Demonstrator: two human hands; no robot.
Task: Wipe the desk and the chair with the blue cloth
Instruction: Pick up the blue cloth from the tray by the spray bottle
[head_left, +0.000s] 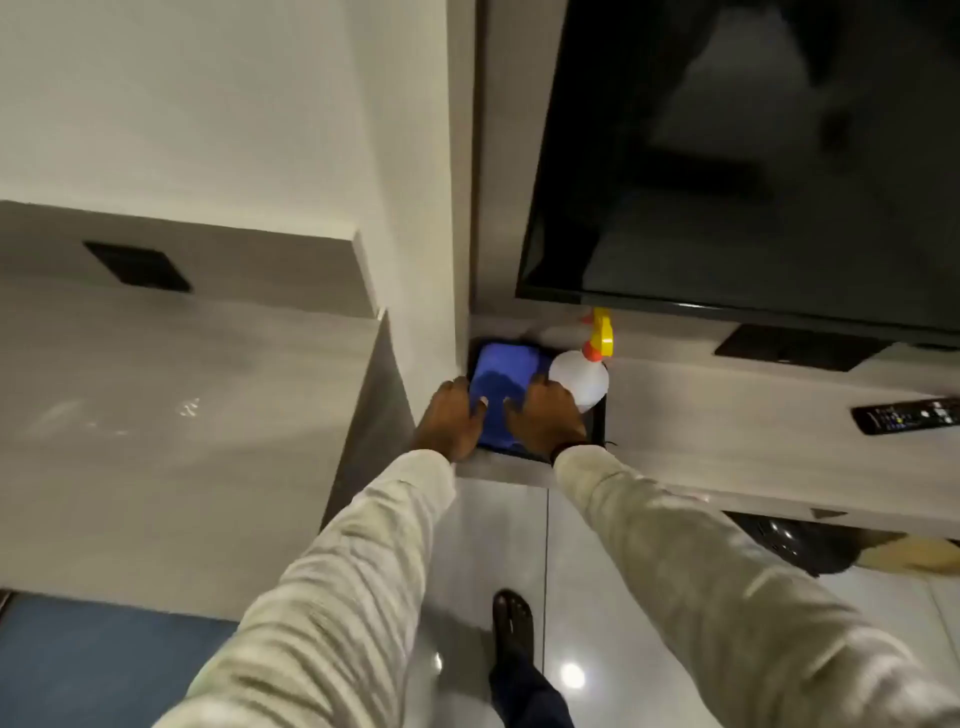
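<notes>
One blue cloth (503, 387), folded, soft, light, apparently dry: left hand (453, 418) and right hand (546, 415) flat at six o'clock, gripping nothing; pinch an edge.

Your blue cloth (500, 387) lies in a black tray (598, 422) beside a translucent white spray bottle (583, 382) with an orange collar and a yellow trigger head. The surface (727, 415) you lean over is pale grey with faint wood-like streaks, and on it you see a black remote (906, 414) with small coloured buttons below a black screen (753, 156). Your sleeves (337, 571) are cream with a fine ribbed texture, the floor (587, 597) is glossy light grey tile, and the wall (208, 104) is off-white.
</notes>
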